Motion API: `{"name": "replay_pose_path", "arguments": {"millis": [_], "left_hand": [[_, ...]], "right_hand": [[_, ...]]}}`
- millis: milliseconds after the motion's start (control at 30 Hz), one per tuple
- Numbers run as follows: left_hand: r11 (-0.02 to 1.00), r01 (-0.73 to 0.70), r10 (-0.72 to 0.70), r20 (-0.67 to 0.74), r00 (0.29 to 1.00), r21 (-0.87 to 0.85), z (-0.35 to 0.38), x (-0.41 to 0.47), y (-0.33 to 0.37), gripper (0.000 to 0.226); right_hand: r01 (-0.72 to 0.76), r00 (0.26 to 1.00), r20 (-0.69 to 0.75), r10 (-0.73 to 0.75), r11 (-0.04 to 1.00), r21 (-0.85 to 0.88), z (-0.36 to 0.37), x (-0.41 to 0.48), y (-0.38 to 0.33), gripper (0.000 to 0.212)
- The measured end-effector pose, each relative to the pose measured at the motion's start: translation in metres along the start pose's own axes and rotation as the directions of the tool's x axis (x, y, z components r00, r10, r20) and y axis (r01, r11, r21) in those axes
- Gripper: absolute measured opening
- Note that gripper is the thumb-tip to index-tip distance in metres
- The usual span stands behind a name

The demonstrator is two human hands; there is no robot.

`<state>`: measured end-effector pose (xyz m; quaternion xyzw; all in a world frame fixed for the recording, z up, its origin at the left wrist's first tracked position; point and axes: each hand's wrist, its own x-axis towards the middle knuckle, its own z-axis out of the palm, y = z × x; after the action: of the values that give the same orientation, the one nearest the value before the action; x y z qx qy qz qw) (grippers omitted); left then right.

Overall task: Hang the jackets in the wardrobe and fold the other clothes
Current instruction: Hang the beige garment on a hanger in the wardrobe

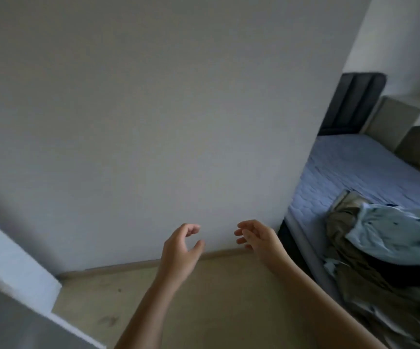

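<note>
Both my hands are raised in front of a plain grey wall, a little above the floor line. My left hand has loosely curled fingers and holds nothing. My right hand is just as empty, fingers relaxed. A pile of clothes lies on the bed at the right: a light blue garment on top of olive-brown ones. The hands are well left of the pile and apart from it. No wardrobe interior or hanger is visible.
The bed with a blue quilted mattress and dark headboard fills the right side. A white panel edge juts in at the lower left. Beige floor lies below the hands. Beige cushions sit behind the bed.
</note>
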<state>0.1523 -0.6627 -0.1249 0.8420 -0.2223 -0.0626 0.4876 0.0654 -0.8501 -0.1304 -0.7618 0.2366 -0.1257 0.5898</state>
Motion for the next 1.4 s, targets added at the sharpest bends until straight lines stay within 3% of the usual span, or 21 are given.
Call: {"name": "replay_pose_path", "arguments": {"millis": [233,300,400,567,700,867,1233,1400], "left_hand": [[0.991,-0.109,0.127,0.294,0.947,-0.076,0.157,0.059,0.054,0.017],[0.987,-0.137,0.162,0.442,0.882,-0.088,0.227,0.091,0.072,0.016],[0.982,-0.122,0.178,0.503,0.846,-0.143,0.259,0.108,0.086,0.017],[0.956,-0.225,0.291,0.678,0.675,-0.187,0.375,0.194,0.141,0.013],[0.93,-0.268,0.361,0.753,0.55,-0.251,0.449,0.229,0.186,0.014],[0.932,-0.281,0.331,0.853,0.403,-0.229,0.529,0.225,0.209,0.012],[0.867,-0.497,0.188,0.943,0.274,-0.029,0.709,0.222,0.223,0.014],[0.82,-0.572,0.145,0.959,0.243,0.021,0.797,0.229,0.217,0.021]], "right_hand": [[-0.156,0.914,-0.374,0.156,0.987,0.032,-0.139,0.008,0.077,0.026],[-0.208,0.845,-0.486,0.225,0.974,0.09,-0.189,0.024,0.11,0.025],[-0.246,0.804,-0.525,0.278,0.96,0.131,-0.216,0.03,0.12,0.026],[-0.269,0.617,-0.69,0.377,0.926,0.265,-0.301,0.066,0.142,0.024],[-0.316,0.527,-0.732,0.431,0.899,0.302,-0.351,0.07,0.159,0.02],[-0.335,0.411,-0.761,0.502,0.859,0.386,-0.394,0.063,0.197,0.021],[-0.424,0.364,-0.702,0.613,0.779,0.462,-0.546,0.09,0.318,0.026],[-0.476,0.297,-0.681,0.67,0.722,0.502,-0.605,0.109,0.381,0.023]]}}
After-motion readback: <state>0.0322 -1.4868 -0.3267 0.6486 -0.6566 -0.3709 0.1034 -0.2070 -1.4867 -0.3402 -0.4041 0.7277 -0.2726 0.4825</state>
